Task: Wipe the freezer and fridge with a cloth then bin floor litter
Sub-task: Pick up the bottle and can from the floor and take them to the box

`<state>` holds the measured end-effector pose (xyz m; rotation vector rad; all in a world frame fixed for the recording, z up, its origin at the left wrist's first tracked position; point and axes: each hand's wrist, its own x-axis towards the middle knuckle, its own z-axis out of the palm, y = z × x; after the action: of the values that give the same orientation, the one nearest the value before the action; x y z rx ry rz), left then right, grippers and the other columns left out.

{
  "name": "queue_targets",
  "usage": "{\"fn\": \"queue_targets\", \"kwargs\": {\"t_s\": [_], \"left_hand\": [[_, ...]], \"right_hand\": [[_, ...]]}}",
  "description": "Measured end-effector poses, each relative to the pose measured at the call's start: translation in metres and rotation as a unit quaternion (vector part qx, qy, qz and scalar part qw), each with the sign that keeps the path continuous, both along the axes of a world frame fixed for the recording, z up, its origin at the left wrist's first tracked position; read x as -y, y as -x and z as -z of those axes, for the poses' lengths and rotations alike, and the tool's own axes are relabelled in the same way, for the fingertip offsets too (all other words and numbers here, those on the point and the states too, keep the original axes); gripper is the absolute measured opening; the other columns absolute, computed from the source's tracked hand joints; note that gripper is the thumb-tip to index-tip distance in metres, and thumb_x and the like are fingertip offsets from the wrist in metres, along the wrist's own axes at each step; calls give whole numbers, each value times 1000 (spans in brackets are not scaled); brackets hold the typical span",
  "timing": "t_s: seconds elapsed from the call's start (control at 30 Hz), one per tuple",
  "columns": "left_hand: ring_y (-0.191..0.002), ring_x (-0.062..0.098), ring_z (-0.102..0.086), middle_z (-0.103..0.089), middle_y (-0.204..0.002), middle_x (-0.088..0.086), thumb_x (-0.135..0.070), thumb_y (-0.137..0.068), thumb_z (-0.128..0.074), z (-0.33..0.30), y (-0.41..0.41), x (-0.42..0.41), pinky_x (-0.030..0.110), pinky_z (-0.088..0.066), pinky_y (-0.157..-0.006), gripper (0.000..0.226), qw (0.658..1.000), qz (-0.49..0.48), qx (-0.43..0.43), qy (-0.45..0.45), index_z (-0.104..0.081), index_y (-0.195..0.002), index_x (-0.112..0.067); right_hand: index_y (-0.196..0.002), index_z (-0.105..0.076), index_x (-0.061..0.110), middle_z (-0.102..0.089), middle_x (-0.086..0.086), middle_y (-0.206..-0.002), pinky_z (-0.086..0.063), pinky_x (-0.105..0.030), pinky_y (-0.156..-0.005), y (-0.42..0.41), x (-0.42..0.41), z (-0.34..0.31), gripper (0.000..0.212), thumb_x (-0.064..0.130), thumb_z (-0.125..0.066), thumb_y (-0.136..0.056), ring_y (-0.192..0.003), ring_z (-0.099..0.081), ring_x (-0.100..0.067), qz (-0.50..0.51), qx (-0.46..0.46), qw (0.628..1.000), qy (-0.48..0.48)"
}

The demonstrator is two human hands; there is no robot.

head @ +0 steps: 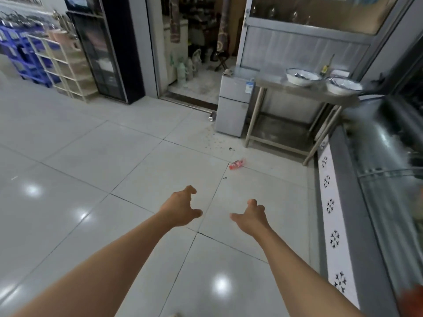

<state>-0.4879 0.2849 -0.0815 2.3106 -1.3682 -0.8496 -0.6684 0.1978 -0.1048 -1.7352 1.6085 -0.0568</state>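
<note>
My left hand (pixel 180 208) and right hand (pixel 251 216) both hang out in front over the floor (pixel 91 156), fingers loosely curled, holding nothing. No cloth is in either hand; a crumpled cloth-like object (pixel 227 72) lies on top of the small fridge (pixel 233 106), though blur prevents a firm identification. I judge the litter step to be in hand: the nearest piece is a red bottle (pixel 237 164) lying on its side ahead of my right hand, well apart from it, near the leg of the steel table (pixel 304 88). A can (pixel 212 116) lies farther off, just beside the fridge, and dark specks are scattered on the tiles between the two. The next move calls for stepping forward, stooping, and closing the right hand round the bottle. No bin is in view, so one must be located. The freezer (pixel 370 179) runs along my right edge. Two bowls (pixel 302 77) stand on the table; their contents cannot be resolved.
</note>
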Motion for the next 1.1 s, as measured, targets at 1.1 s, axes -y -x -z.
{"fn": "queue_targets", "kwargs": {"t_s": [1.1], "left_hand": [[-111, 23, -54, -54, -124, 6, -36, -82, -66, 42, -299, 649, 41, -48, -93, 62, 993, 97, -7, -64, -36, -134, -21]], "right_hand": [[-137, -30, 7, -33, -14, -136, -46, -45, -96, -294, 616, 44, 69, 35, -64, -84, -121, -45, -32, 130, 4, 991, -32]]}}
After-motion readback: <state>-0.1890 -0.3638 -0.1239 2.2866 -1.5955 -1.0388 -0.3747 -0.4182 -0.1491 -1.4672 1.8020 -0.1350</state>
